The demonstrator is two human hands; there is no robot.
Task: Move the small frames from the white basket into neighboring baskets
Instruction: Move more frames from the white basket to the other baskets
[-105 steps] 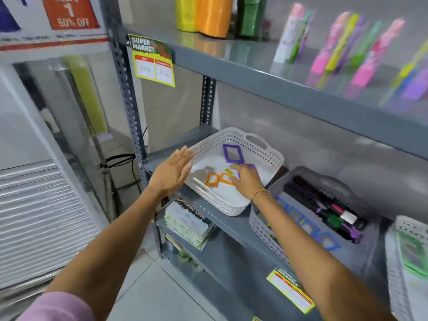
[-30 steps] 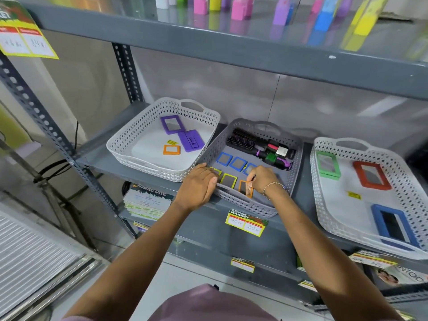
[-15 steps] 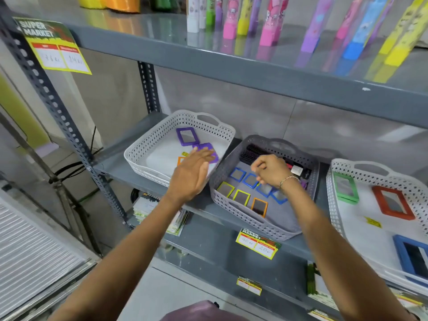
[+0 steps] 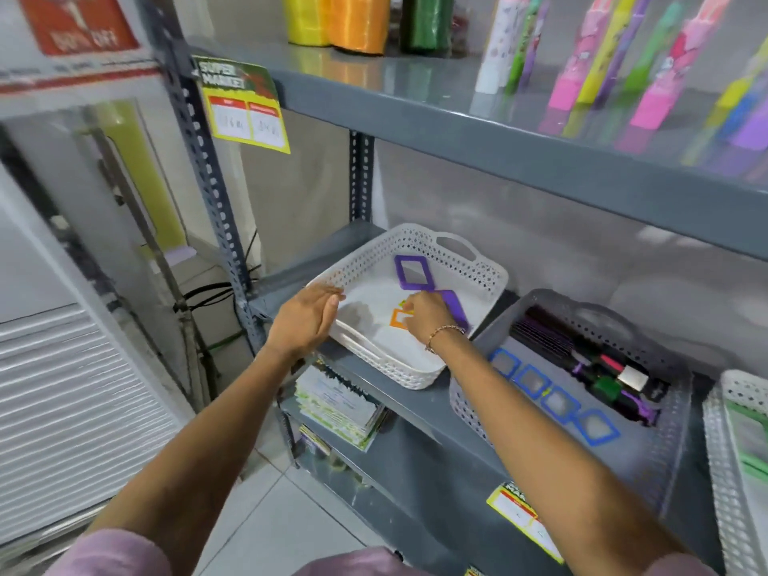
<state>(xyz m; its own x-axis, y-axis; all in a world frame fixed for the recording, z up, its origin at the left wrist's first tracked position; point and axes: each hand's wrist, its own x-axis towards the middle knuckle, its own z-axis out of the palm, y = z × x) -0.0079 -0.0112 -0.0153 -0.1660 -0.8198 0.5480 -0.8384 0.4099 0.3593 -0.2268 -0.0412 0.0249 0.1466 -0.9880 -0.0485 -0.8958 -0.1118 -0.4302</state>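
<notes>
White perforated plastic: the white basket (image 4: 482, 280) sits on the grey shelf (image 4: 419, 405), head view only. Left hand (image 4: 305, 320) lies flat against the basket's near-left rim, fingers extended and together, gripping nothing; it reads as a brace. Right hand (image 4: 426, 315) is inside the basket, fingertips curled down onto the small orange frame (image 4: 399, 319), which lies flat on the basket floor directly under and just left of those fingertips. Whether the frame is pinched or only touched, I cannot tell; the knuckles hide the contact. A small yellow-green frame (image 4: 403, 303) shows just beyond the fingertips, partly hidden. Two larger purple frames remain: one (image 4: 411, 273) farther back from the fingers, one (image 4: 455, 305) running under the right side of the hand. Grey basket (image 4: 665, 380) stands beside the right forearm, a row of blue frames (image 4: 552, 403) already lined along its near side, with brushes behind them. A second white basket (image 4: 723, 471) is at the far right edge. Judgement: step in hand is picking up the orange frame; most small frames seem to be moved. Risks: the frame is thin and flat on smooth plastic, so fingertips may slide it instead of lifting; the yellow-green frame, so close, could be dragged along or knocked; the wrist may catch the purple frame on withdrawal; a basket braced only by a flat palm could shift.
</notes>
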